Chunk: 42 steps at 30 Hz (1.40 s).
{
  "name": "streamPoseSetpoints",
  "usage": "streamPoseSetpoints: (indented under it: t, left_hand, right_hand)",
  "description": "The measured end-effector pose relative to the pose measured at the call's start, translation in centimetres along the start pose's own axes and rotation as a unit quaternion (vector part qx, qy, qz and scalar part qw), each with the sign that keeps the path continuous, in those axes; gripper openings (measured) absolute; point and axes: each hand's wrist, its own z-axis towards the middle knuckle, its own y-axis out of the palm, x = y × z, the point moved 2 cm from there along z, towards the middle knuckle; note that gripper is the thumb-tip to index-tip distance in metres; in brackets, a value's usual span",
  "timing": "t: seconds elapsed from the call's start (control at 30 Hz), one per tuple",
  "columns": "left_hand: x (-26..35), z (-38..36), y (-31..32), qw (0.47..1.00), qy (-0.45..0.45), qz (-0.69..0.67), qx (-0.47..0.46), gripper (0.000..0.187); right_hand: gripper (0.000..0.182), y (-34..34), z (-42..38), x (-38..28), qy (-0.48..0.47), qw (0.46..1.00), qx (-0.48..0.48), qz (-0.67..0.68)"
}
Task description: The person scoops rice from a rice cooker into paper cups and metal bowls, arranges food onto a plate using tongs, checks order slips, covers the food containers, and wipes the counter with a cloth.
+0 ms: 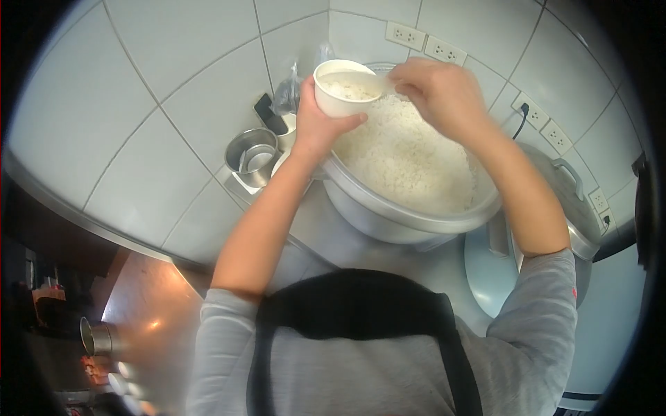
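My left hand (320,126) is wrapped around a white tub (338,106) with rice inside, held above the left rim of a large metal pot (378,208). My right hand (444,93) is closed on the handle of a pale rice paddle (378,82), whose blade reaches into the tub. Cooked white rice (416,163) fills much of the pot below both hands. The fingers of the right hand partly hide the paddle's handle.
Left of the pot stand a steel container (251,158) and a dark phone-like object (270,114), near a plastic bag (287,92). A large metal lid (555,187) leans at the right. Wall outlets (444,51) line the tiles behind.
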Motion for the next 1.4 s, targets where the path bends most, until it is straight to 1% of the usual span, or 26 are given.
streamPoseSetpoints:
  t: [0.1,0.2,0.3,0.4,0.43,0.5,0.53,0.6,0.7,0.77,0.8,0.83,0.87,0.9,0.93,1.0,1.03,1.07,1.13,1.17,1.2,1.27,1.3,1.37,1.4]
  left_hand:
    - [0.4,-0.1,0.1,1.000,0.020,-0.002,0.007,0.093]
    - [0.5,-0.1,0.0,1.000,0.017,-0.001,0.000,0.093]
    - [0.8,-0.3,0.1,1.000,0.021,0.020,0.002,0.093]
    - [0.8,-0.3,0.1,0.999,0.041,0.022,0.011,0.092]
    - [0.7,-0.3,0.1,0.999,0.048,0.018,0.013,0.092]
    - [0.3,-0.3,0.0,1.000,0.029,0.006,0.003,0.093]
    - [0.3,-0.2,-0.1,1.000,0.020,0.000,0.000,0.093]
    - [0.5,-0.1,-0.1,0.999,0.045,-0.013,-0.002,0.094]
    - [0.5,-0.4,0.0,0.999,0.050,-0.015,-0.002,0.096]
    - [0.0,-0.4,-0.8,0.999,0.043,0.009,0.026,0.098]
    - [-0.4,-1.0,-1.3,0.999,0.035,-0.017,0.036,0.099]
    - [0.0,-1.5,-1.6,0.998,0.030,-0.045,0.044,0.100]
    - [0.4,-2.2,-2.4,0.996,0.027,-0.074,0.051,0.101]
    - [1.4,-4.0,-3.8,0.995,0.014,-0.045,0.088,0.103]
    - [1.0,-5.9,-5.8,0.995,0.018,-0.023,0.095,0.103]
    - [-1.0,-11.5,-10.9,0.992,0.018,0.032,0.118,0.102]
    - [-0.8,-15.3,-13.6,0.987,-0.011,0.044,0.154,0.100]
    - [-0.5,-19.6,-16.3,0.979,-0.041,0.052,0.191,0.098]
    - [0.3,-29.1,-21.4,0.936,-0.103,0.130,0.310,0.093]
    - [1.9,-33.4,-23.1,0.905,-0.110,0.170,0.375,0.093]
    - [3.5,-37.7,-24.5,0.869,-0.118,0.208,0.432,0.092]
    - [4.0,-47.5,-28.0,0.775,-0.164,0.340,0.507,0.093]
    - [4.9,-50.1,-28.3,0.722,-0.229,0.408,0.510,0.098]
    - [6.6,-55.2,-28.8,0.602,-0.359,0.518,0.490,0.108]
    - [6.7,-57.7,-29.1,0.625,-0.373,0.483,0.487,0.113]
  right_hand:
    - [0.011,-3.4,0.7,-0.7,0.049,0.998,0.009,0.026]
    - [0.011,-1.4,-0.1,-1.4,-0.005,1.000,0.004,0.010]
    - [0.011,-1.7,0.0,-1.3,0.013,1.000,0.006,0.007]
    - [0.011,-3.4,0.8,-0.5,0.063,0.998,0.022,0.019]
    - [0.011,-2.6,0.7,-0.4,0.052,0.999,0.010,0.007]
    - [0.011,-0.3,0.1,-0.1,0.029,0.999,-0.012,-0.017]
    - [0.011,-0.8,0.3,-0.2,0.043,0.999,0.001,-0.010]
    - [0.012,-2.0,0.6,-0.5,0.068,0.997,0.026,0.006]
    - [0.013,-1.9,1.0,-0.2,0.070,0.997,0.004,-0.022]
    - [0.014,-1.2,1.5,-0.5,0.062,0.998,0.015,-0.027]
    - [0.015,-1.1,1.8,-0.4,0.056,0.998,0.021,-0.031]
    - [0.017,-2.0,2.2,-0.2,0.075,0.996,0.046,0.016]
    - [0.020,-2.9,2.6,0.3,0.096,0.991,0.068,0.064]
    - [0.025,-3.6,2.7,1.2,0.116,0.986,0.085,0.089]
    - [0.030,-4.1,2.8,2.5,0.133,0.979,0.101,0.119]
    - [0.038,-4.2,2.4,6.9,0.150,0.973,0.082,0.157]
    - [0.040,-3.6,2.1,9.4,0.153,0.970,0.053,0.180]
    - [0.039,-3.2,1.8,10.6,0.148,0.971,0.044,0.184]
    - [0.039,-0.2,1.1,15.5,0.165,0.972,0.007,0.167]
    - [0.037,1.4,0.9,16.2,0.157,0.974,-0.020,0.163]
    - [0.034,3.2,0.8,17.5,0.156,0.973,-0.055,0.158]
    - [0.029,7.2,0.6,19.4,0.153,0.971,-0.108,0.146]
    - [0.026,8.9,0.5,20.3,0.152,0.970,-0.126,0.140]
    - [0.026,10.6,0.4,19.9,0.151,0.969,-0.157,0.113]
    - [0.025,11.6,0.4,19.9,0.154,0.968,-0.171,0.100]
